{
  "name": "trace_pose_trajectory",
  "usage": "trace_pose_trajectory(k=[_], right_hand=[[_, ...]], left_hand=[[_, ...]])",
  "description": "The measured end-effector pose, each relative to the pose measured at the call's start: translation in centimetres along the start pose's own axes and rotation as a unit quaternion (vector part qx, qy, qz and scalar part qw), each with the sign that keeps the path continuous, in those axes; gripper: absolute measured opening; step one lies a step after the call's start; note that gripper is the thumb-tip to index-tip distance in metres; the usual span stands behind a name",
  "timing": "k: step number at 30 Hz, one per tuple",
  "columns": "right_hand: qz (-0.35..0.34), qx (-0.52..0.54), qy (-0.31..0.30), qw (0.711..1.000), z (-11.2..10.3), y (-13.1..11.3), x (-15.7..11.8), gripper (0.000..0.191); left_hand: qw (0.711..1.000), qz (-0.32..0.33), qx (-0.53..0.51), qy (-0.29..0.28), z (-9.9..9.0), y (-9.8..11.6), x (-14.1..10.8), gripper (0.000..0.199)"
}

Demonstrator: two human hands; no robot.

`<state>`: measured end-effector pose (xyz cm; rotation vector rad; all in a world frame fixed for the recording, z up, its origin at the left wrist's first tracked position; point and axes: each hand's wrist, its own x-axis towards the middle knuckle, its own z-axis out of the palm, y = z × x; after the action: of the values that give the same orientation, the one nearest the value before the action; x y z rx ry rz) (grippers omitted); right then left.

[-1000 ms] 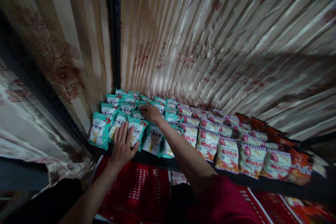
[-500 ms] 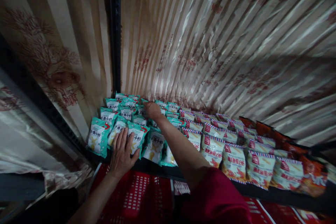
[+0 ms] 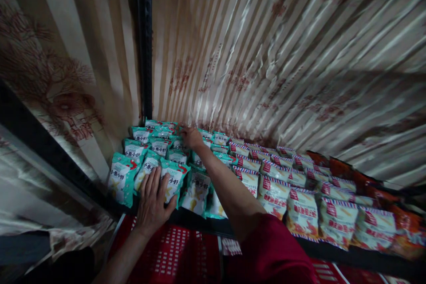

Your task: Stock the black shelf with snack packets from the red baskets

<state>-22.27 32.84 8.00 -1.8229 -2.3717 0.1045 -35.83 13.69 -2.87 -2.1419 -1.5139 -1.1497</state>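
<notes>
Rows of teal and white snack bags (image 3: 196,191) stand on a dark shelf (image 3: 213,226). My left hand (image 3: 153,202) lies with its fingers spread against the front of two teal bags at the left. My right arm reaches over the rows, and my right hand (image 3: 191,136) is at the back row, its fingers bent down among the teal bags. Its fingertips are partly hidden, so whatever they touch or hold is unclear. To the right of my forearm stand several rows of white bags with striped blue and red edges (image 3: 302,213).
Orange bags (image 3: 408,226) stand at the shelf's right end. Behind rises a pleated striped curtain (image 3: 259,53), with a dark metal post (image 3: 145,44) at the back left corner. Red perforated baskets (image 3: 173,253) sit below the shelf's front edge.
The view has shifted slightly, so the front bags appear a little lower. Both hands keep nearly the same places on the bags.
</notes>
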Motion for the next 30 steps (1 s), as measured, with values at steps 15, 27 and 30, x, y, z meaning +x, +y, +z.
trace_pose_trajectory(k=[15,27,30], right_hand=[[0.027,-0.077,-0.048,0.995,0.3,4.0,3.5,0.035],[0.029,-0.086,-0.078,0.993,1.6,3.6,6.8,0.032],[0.045,-0.083,-0.072,0.993,1.7,3.2,7.3,0.03]], left_hand=[[1.0,-0.008,0.004,-0.009,0.5,-0.1,0.0,0.068],[1.0,0.001,0.012,-0.001,0.7,-0.4,0.1,0.067],[1.0,-0.005,0.008,0.0,0.7,-0.4,0.2,0.063]])
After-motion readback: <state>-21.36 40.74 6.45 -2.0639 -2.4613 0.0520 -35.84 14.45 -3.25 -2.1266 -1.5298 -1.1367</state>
